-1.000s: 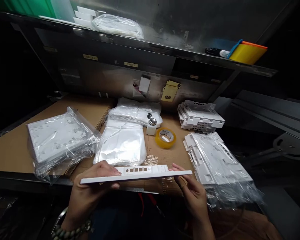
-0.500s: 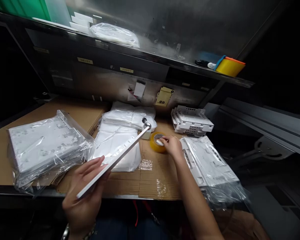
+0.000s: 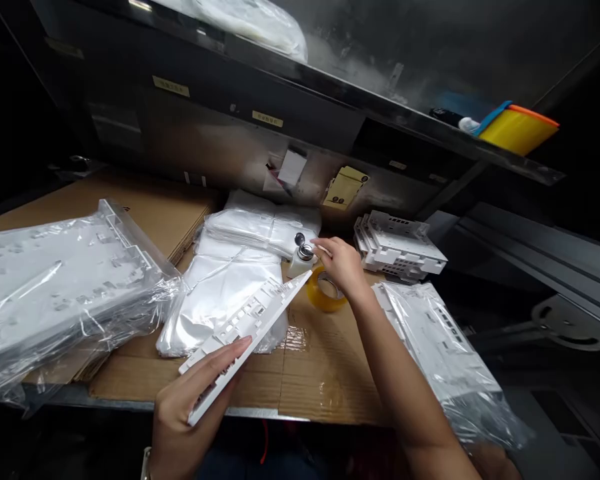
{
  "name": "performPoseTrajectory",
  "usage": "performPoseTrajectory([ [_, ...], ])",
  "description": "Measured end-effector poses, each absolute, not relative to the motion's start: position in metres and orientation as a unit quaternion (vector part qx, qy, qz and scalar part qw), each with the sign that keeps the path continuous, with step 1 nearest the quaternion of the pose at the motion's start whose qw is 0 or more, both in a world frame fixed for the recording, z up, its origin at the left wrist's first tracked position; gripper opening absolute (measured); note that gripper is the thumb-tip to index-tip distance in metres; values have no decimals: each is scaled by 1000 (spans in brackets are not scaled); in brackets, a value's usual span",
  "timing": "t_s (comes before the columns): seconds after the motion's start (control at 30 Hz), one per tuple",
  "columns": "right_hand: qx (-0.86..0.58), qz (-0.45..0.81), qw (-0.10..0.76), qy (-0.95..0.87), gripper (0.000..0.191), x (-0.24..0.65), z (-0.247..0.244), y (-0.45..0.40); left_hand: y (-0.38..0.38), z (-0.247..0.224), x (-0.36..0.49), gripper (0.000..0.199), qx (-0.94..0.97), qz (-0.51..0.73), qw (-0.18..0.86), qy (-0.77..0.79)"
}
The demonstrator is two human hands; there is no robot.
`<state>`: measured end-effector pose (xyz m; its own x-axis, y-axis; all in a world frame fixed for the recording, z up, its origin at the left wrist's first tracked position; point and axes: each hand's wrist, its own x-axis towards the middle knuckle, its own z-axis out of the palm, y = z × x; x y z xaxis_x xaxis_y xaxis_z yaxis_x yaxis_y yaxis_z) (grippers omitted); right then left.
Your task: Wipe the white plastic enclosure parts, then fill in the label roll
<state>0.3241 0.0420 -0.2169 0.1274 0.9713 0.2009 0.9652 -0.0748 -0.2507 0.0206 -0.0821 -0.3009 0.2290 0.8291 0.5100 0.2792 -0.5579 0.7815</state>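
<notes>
My left hand (image 3: 180, 417) is closed around a white plastic panel (image 3: 267, 323) with slots and ribs, held tilted above the front of the bench. My right hand (image 3: 345, 268) is pinched beside the metal top of a small white dispenser bottle (image 3: 299, 265) with its lid up. A small whitish piece shows at the fingertips, too small to identify. Just below that hand lies a roll of yellowish tape (image 3: 320, 297). Stacks of clear plastic bags (image 3: 220, 287) lie behind the panel.
Bagged white panels (image 3: 65, 273) lie on cardboard (image 3: 150, 200) at the left. More bagged panels (image 3: 443, 340) are at the right, near stacked white housings (image 3: 400, 243). A shelf (image 3: 350, 93) crosses above, with a yellow container (image 3: 520, 130) on it.
My right hand has moved from inside the tape roll up to the bottle top, carrying a small whitish piece. My left hand has turned the panel, showing more of its slotted face. The view has shifted.
</notes>
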Motion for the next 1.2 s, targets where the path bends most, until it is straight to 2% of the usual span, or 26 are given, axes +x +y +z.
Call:
performPoseTrajectory([
  [0.2, -733, -10, 97, -673, 19, 306, -205, 71, -84, -297, 19, 36, 695, 489, 323, 417],
  [0.47, -743, -29, 78, -664, 20, 303, -206, 67, -83, -297, 17, 35, 669, 499, 335, 437],
  [0.53, -745, -37, 140, -651, 20, 308, -202, 56, -83, -296, 18, 35, 671, 500, 330, 436],
  [0.63, -695, -15, 333, -637, 18, 303, -197, 19, -83, -295, 19, 38, 678, 487, 329, 441],
  [0.7, -631, 38, 425, -648, 17, 285, -195, -16, -84, -294, 20, 38, 678, 482, 332, 445],
  [0.8, -559, 137, 444, -686, 16, 244, -199, -65, -85, -293, 22, 35, 672, 485, 333, 449],
  [0.9, -525, 183, 445, -702, 15, 210, -209, -92, -87, -294, 21, 38, 677, 487, 328, 444],
  [1.0, -511, 174, 449, -712, 14, 203, -217, -92, -88, -295, 20, 42, 677, 496, 322, 438],
  [1.2, -563, 74, 476, -671, 9, 214, -224, -79, -87, -291, 26, 35, 687, 477, 326, 441],
])
